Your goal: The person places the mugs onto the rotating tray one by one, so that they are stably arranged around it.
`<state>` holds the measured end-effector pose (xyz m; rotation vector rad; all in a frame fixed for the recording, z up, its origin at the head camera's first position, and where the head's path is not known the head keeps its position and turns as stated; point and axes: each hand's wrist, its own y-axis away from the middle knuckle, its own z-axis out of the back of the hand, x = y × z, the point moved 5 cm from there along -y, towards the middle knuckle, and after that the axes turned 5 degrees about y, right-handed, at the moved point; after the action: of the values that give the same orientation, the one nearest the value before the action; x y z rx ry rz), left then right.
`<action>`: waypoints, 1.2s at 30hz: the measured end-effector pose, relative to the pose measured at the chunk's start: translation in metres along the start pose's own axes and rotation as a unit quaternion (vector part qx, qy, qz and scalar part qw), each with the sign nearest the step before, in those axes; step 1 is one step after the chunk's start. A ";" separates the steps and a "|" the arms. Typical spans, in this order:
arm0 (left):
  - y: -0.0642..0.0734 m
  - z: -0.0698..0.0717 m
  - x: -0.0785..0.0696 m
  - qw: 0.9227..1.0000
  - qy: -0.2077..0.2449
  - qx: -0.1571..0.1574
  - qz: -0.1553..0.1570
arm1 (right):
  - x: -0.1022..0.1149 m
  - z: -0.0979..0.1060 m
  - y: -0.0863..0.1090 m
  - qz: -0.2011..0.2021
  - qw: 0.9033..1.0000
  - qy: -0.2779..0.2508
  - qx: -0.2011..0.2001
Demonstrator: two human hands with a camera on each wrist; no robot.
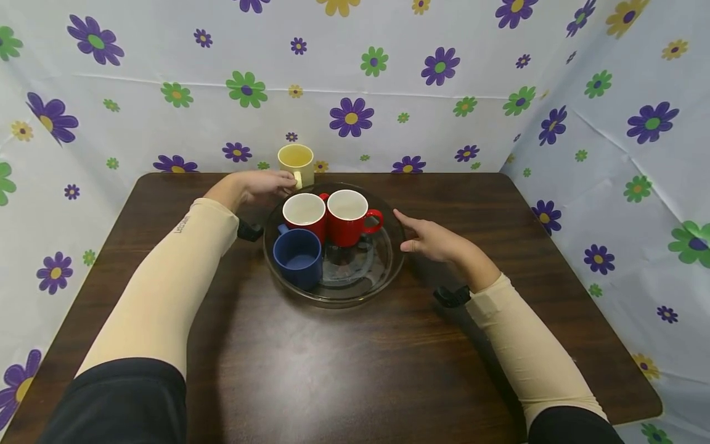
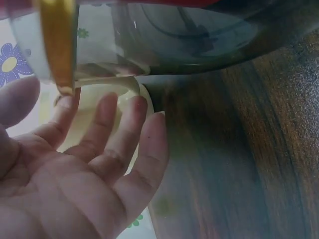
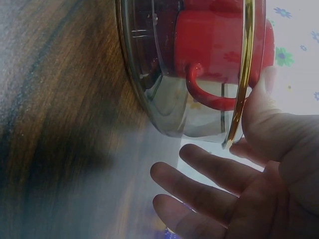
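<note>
A round, smoky glass bowl (image 1: 363,285) with a gold rim stands on the table. Inside it are two red mugs with white interiors, the left one (image 1: 304,211) and the right one (image 1: 347,222), along with a blue mug (image 1: 299,262) at the front left. A pale yellow mug (image 1: 296,161) stands behind the bowl. My left hand (image 1: 263,185) reaches between bowl and yellow mug, its loosely bent fingers (image 2: 132,117) overlapping that mug and one fingertip right at the rim. At the bowl's right side, my right hand (image 1: 438,240) has its fingers spread, index fingertip and thumb close to the rim.
The dark wooden table (image 1: 333,382) extends in front of the bowl and to both sides. A flower-patterned sheet (image 1: 388,80) hangs behind the table's back edge, near the yellow mug, and another stretch (image 1: 638,185) hangs along the right.
</note>
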<state>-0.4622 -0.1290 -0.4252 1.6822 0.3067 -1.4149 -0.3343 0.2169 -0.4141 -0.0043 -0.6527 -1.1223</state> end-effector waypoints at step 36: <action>0.005 0.020 0.004 0.982 -0.007 -0.186 -0.016 | 0.000 -0.005 0.003 0.018 0.999 -0.043 -0.004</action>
<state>-0.4702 -0.1481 -0.4255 1.3654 0.5560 -1.2993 -0.3292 0.2169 -0.4177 -0.0715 -0.7223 -1.0949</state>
